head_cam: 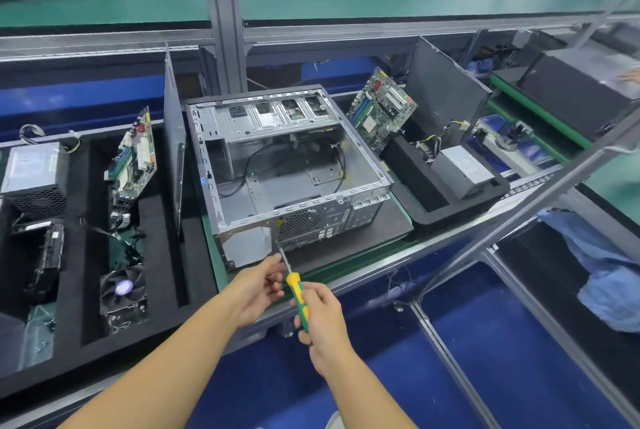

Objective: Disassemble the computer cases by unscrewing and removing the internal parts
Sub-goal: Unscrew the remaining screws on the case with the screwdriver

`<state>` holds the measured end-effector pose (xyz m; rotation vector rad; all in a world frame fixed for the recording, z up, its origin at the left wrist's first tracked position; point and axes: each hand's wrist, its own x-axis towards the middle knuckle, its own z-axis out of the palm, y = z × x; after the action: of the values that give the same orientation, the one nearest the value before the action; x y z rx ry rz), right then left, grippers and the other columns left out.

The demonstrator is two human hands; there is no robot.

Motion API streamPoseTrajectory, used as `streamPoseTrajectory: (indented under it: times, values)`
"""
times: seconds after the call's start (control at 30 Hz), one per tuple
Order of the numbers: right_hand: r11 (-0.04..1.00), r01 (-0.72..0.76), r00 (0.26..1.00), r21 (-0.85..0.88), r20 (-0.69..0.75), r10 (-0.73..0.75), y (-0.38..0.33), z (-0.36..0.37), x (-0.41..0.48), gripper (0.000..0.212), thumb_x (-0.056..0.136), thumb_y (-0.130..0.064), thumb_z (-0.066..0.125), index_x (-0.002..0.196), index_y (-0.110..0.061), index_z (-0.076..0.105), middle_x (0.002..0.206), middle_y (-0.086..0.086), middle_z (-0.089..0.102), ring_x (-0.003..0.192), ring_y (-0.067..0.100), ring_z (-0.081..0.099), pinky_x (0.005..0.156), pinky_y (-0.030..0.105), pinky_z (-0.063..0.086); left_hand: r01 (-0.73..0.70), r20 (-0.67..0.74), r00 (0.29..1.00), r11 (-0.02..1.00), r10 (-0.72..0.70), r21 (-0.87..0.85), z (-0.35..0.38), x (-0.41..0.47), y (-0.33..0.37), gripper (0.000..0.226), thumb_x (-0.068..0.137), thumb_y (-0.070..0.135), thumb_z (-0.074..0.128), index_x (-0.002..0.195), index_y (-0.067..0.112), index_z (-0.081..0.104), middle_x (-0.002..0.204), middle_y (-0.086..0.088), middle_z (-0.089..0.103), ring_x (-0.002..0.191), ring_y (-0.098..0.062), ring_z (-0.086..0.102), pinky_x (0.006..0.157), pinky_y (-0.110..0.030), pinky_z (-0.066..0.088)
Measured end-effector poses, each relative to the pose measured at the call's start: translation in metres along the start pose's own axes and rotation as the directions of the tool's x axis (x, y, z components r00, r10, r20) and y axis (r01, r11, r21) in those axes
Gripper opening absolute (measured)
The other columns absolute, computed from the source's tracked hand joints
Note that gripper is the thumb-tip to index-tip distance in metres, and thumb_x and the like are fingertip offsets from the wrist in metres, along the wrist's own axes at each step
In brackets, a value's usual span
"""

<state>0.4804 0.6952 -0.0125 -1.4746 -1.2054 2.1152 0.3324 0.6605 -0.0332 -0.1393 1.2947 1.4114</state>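
Right hand (323, 317) wraps the screwdriver (298, 293) handle; left hand (258, 290) fingers pinch its shaft beside the computer case (242, 220)

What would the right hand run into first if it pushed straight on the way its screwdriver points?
The right hand grips the screwdriver, aimed at the computer case. It would meet the rear panel first, beside the fan grille; the tip looks almost there, though depth is unclear.

Tip of screwdriver (294, 285) blurred against computer case (287, 169) rear, contact unclear; far-right black case (581, 89) blurred, cut by right edge.
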Motion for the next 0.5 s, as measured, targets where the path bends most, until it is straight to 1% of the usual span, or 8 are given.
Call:
streamPoseTrajectory:
  times: [0.03,0.1,0.23,0.37,0.5]
  values:
    - [1.0,0.002,1.0,0.004,-0.009,-0.002,0.001,0.0,0.0,0.02,0.096,-0.015,0.052,0.103,-0.021,0.07,0.081,0.004,0.068,0.053,0.013,0.049,0.042,0.024,0.025,-0.019,0.017,1.0,0.999,0.019,0.047,0.003,0.0,0.0,0.03,0.097,0.031,0.063,0.099,0.002,0.072,0.062,0.001,0.05,0.056,-0.011,0.044,0.057,-0.026,0.046]
    - [1.0,0.006,1.0,0.014,-0.023,-0.006,0.002,-0.001,0.001,0.02,0.097,-0.016,0.052,0.103,-0.022,0.07,0.082,0.004,0.068,0.054,0.013,0.049,0.042,0.024,0.027,-0.053,0.023,0.998,0.994,0.051,0.097,0.008,0.002,-0.002,0.027,0.096,0.028,0.066,0.097,0.002,0.074,0.062,0.002,0.052,0.054,-0.009,0.044,0.054,-0.024,0.047]
    - [1.0,0.004,1.0,0.001,-0.016,-0.004,0.002,-0.002,0.002,0.02,0.097,-0.017,0.053,0.102,-0.024,0.071,0.082,0.003,0.069,0.054,0.012,0.05,0.042,0.024,0.028,-0.096,-0.025,0.995,0.991,0.099,0.094,0.01,0.009,-0.008,0.015,0.094,0.014,0.067,0.094,0.0,0.073,0.064,-0.001,0.062,0.052,-0.007,0.046,0.052,-0.022,0.048]
    - [1.0,0.001,1.0,0.002,-0.022,-0.001,0.003,-0.004,0.003,0.02,0.096,-0.018,0.054,0.102,-0.024,0.071,0.084,0.004,0.07,0.055,0.013,0.05,0.042,0.024,0.027,-0.095,-0.029,0.995,0.989,0.098,0.111,0.012,0.01,-0.011,0.015,0.094,0.013,0.067,0.095,-0.001,0.073,0.063,-0.001,0.064,0.054,-0.008,0.046,0.053,-0.022,0.048]
    - [1.0,0.009,1.0,-0.006,-0.023,-0.009,0.003,-0.004,0.004,0.019,0.097,-0.02,0.054,0.101,-0.024,0.072,0.082,0.002,0.07,0.054,0.012,0.05,0.042,0.024,0.027,-0.108,-0.044,0.993,0.991,0.112,0.074,0.013,0.012,-0.013,0.014,0.094,0.011,0.068,0.096,-0.002,0.073,0.064,-0.003,0.063,0.054,-0.009,0.046,0.052,-0.022,0.049]
